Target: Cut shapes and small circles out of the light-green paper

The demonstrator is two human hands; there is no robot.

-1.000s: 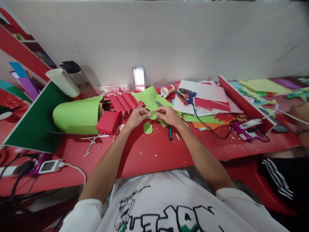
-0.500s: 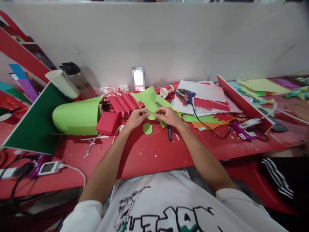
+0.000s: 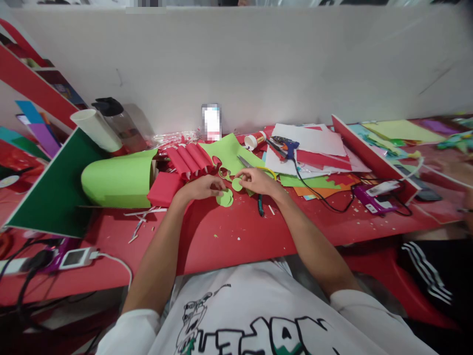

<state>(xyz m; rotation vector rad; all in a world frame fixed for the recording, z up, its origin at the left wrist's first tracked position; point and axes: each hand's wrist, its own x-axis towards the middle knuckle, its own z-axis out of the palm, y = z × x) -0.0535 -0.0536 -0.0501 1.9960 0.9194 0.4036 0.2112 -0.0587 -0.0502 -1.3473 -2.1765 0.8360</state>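
My right hand (image 3: 254, 180) pinches a small light green paper circle (image 3: 237, 184) just above the red table (image 3: 229, 231). Beside it, my left hand (image 3: 203, 187) reaches down with curled fingers onto a second green paper cut-out (image 3: 225, 198) lying flat on the table, touching its left edge. A larger green sheet (image 3: 231, 150) with round holes cut out lies right behind both hands. Scissors (image 3: 244, 161) with a yellow handle rest on that sheet near my right hand.
A rolled green sheet (image 3: 118, 177), red folded paper pieces (image 3: 188, 158) and a red block (image 3: 165, 188) lie left. A glue gun (image 3: 286, 144) with cord, stacked papers (image 3: 314, 148) and a glue bottle (image 3: 256, 139) lie right. Another person's hand (image 3: 458, 170) is at the far right.
Both hands held one green circle together; now my left hand has let go and dropped to the cut-out on the table, while my right hand lowered with the circle.
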